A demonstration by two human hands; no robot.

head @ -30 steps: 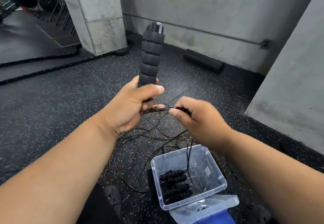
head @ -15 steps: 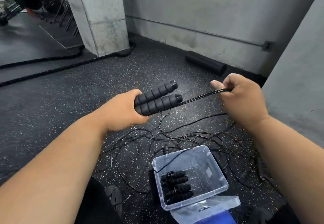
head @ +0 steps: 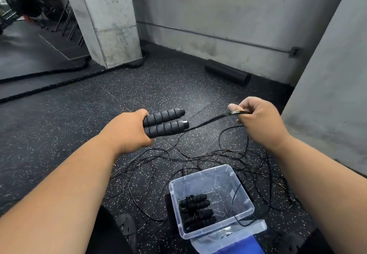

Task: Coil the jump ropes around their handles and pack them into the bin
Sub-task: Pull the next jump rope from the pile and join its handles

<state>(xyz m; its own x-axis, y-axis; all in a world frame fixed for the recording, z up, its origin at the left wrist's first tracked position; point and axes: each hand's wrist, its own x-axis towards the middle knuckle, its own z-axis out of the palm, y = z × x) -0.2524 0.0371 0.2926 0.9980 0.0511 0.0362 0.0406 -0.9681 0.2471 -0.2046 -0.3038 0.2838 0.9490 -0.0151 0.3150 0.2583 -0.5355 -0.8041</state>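
Both forearms reach forward over the speckled floor (head: 83, 118), the left coming in from 7 o'clock, the right from 4 o'clock. The left hand (head: 129, 132) is turned knuckles-up, its fingers curled tight round the near ends of two black foam handles (head: 164, 122), held side by side and pointing toward 3 o'clock with a slight upward tilt. About half of each handle sticks out past the fist; the gripped ends are hidden.

From the handle tips a thin black cord (head: 210, 120) runs toward 2 o'clock, fairly taut, to the right hand (head: 260, 122). That hand is raised at much the same height, well apart from the left, wrist bent and knuckles toward the camera. Its thumb and curled fingers pinch the cord (it looks like several strands bunched together, though the count is hard to tell). Below the pinch the cord drops away in a loop toward 6 o'clock and joins a loose tangle (head: 178, 162) spread on the floor between the arms.

At 6 o'clock of the tangle stands a clear bin (head: 244, 198), open on top. Inside, against its 7 o'clock wall, lie two coiled ropes (head: 195, 210), handles paired with cord wound round them. One strand from the tangle crosses over the bin's right rim. A clear lid (head: 256, 228) lies against the bin's near side, with something blue (head: 244, 246) just below it.
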